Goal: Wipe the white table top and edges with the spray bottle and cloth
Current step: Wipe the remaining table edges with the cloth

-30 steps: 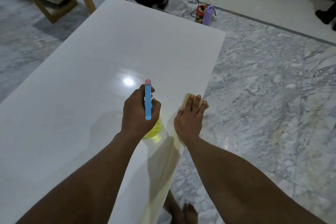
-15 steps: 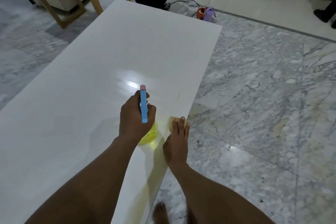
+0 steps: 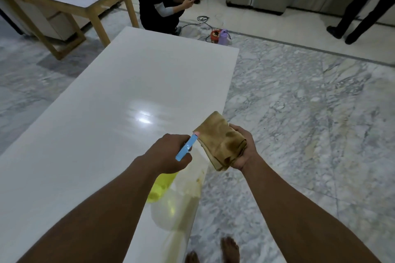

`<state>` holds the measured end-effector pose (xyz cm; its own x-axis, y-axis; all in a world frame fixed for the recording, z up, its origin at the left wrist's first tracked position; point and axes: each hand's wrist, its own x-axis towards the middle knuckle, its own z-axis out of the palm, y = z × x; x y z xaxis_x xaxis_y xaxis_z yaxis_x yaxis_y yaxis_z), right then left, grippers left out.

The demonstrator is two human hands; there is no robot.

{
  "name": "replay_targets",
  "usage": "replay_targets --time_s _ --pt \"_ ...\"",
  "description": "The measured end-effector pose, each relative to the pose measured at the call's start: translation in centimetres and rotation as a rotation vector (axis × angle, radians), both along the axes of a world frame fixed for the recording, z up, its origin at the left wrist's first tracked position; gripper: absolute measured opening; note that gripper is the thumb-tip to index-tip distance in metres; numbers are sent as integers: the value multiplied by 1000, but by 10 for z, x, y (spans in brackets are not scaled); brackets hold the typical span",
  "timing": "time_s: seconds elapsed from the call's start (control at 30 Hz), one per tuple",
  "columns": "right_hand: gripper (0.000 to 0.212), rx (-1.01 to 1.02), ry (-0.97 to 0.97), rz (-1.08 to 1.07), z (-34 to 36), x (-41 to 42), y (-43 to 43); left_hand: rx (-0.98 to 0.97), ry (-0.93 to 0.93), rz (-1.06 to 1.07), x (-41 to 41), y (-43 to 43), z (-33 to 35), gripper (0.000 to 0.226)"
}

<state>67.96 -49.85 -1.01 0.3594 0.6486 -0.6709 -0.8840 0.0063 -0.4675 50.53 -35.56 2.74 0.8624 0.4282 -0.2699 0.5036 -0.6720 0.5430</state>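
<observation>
L hand (image 3: 168, 153) in closed grip, R hand (image 3: 242, 148) palm-up, fingers curled, both forearms outstretched.

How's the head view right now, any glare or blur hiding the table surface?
Head view: a bright glare patch sits mid-table; the bottle throws a yellow glow onto the near edge; the room is dim; the wide lens bows the table edges; the left hand, right hand and cloth are sharp enough.
</observation>
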Motion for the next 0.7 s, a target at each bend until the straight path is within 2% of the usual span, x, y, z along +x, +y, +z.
replay_targets --time_s 0.17,0.3,0.37,0.43,0.47,0.53,0.63,0.7 --pt "40 2 24 62 -2 -8 10 51 129 -110 4 -11 -5 32" --pt "35 -95 -77 72 -3 8 35 12 111 -58 4 -2 -2 12" --pt "34 -317 -392 24 -9 23 58 2 55 -8 3 5 1 11" --pt "40 -569 -870 45 -16 35 84 4 8 31 3 12 0 10" --pt "41 -630 -1049 88 -23 40 97 8 -11 46 3 15 -1 9" --pt "44 -689 -1232 259 -49 48 119 13 -40 78 2 21 -3 8" --pt "48 -895 -1415 673 -85 49 140 18 -81 116 -1 29 -9 7" --pt "53 -1018 -1589 783 -94 46 146 11 -99 146 -4 34 -13 7"
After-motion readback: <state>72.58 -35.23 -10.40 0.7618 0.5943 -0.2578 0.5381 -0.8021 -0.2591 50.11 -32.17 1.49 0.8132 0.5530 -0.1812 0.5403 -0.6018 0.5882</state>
